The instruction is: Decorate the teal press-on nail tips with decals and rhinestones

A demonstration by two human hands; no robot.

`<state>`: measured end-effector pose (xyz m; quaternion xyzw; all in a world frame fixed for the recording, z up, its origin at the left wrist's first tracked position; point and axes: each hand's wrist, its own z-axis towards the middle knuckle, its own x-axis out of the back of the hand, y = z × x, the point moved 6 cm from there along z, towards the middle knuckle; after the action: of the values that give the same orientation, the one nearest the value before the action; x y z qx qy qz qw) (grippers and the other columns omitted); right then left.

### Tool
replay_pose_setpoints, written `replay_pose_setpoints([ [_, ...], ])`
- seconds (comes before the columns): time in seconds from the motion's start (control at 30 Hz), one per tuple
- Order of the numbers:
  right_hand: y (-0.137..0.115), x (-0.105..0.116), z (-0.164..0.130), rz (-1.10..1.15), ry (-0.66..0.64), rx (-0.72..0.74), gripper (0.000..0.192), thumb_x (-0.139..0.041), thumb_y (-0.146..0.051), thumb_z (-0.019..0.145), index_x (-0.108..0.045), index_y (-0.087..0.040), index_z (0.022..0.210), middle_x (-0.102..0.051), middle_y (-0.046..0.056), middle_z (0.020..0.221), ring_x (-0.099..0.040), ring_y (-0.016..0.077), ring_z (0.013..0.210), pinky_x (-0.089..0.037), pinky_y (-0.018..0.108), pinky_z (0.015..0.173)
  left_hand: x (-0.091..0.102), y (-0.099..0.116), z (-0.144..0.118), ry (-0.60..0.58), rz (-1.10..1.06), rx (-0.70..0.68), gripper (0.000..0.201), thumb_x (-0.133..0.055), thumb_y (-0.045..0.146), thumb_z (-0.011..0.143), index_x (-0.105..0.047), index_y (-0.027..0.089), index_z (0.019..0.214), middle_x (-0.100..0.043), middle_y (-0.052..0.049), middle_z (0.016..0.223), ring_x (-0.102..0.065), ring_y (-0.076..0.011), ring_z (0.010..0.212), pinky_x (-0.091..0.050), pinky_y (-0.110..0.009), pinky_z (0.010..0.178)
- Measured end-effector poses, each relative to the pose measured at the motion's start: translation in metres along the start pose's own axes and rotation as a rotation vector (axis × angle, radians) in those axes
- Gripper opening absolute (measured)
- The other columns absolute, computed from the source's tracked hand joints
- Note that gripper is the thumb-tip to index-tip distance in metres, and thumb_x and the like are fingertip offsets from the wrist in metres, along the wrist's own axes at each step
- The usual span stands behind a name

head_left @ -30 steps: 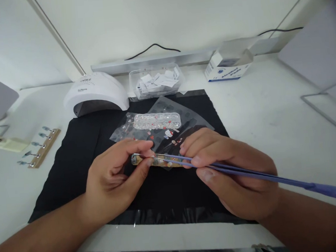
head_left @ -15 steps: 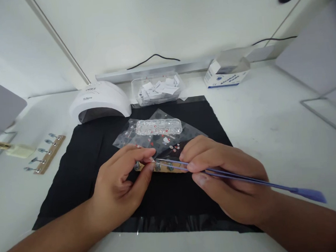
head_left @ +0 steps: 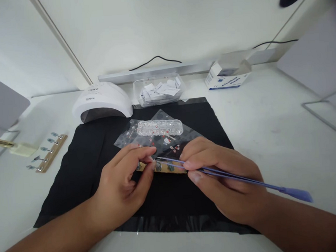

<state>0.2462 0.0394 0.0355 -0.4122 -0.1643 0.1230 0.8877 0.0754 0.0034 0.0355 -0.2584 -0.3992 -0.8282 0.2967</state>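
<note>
A: Where is the nail-tip strip (head_left: 164, 168) lying?

B: At the centre of the frame, over the black mat (head_left: 150, 199). Its long axis is running sideways, its right end dipping slightly towards the bottom.

A: Which hand is nearer?

B: The left hand (head_left: 117, 184): its thumb and index finger are nearly meeting at the strip's left part. Whether they are clasping the strip or some tiny piece, I can't tell. From that pinch, the strip is extending rightward. The right hand (head_left: 228, 194) is resting near the right end, contact unclear.

A: And its grip?

B: It is closing firmly around purple tweezers (head_left: 295, 194). Their prongs are pointing left and slightly up, standing slightly apart, ending just beside the left fingertips. Nothing is visibly sitting between them.
</note>
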Motion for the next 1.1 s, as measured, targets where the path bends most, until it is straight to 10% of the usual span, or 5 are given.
replay_pose_setpoints([
  [0.57, 0.006, 0.002, -0.003, 0.048, -0.028, -0.050, 0.026, -0.057, 0.002, 0.078, -0.067, -0.020, 0.088, -0.063, 0.002, 0.078, -0.061, 0.0163, 0.075, -0.051, 0.036, 0.068, 0.003, 0.012, -0.002, 0.078, 0.169, -0.214, 0.022, -0.065, 0.000, 0.083, -0.065, 0.007, 0.104, -0.065, -0.007, 0.092, -0.064, -0.0128, 0.087, -0.056, -0.023, 0.082],
  [1.1, 0.010, 0.003, -0.004, 0.095, -0.009, -0.118, 0.033, -0.056, -0.002, 0.081, -0.070, -0.026, 0.098, -0.065, 0.001, 0.078, -0.062, 0.0178, 0.074, -0.052, 0.036, 0.065, 0.002, 0.008, -0.001, 0.031, 0.067, -0.111, 0.026, -0.062, 0.004, 0.085, -0.063, 0.016, 0.108, -0.066, -0.006, 0.091, -0.065, -0.0157, 0.082, -0.057, -0.029, 0.077],
])
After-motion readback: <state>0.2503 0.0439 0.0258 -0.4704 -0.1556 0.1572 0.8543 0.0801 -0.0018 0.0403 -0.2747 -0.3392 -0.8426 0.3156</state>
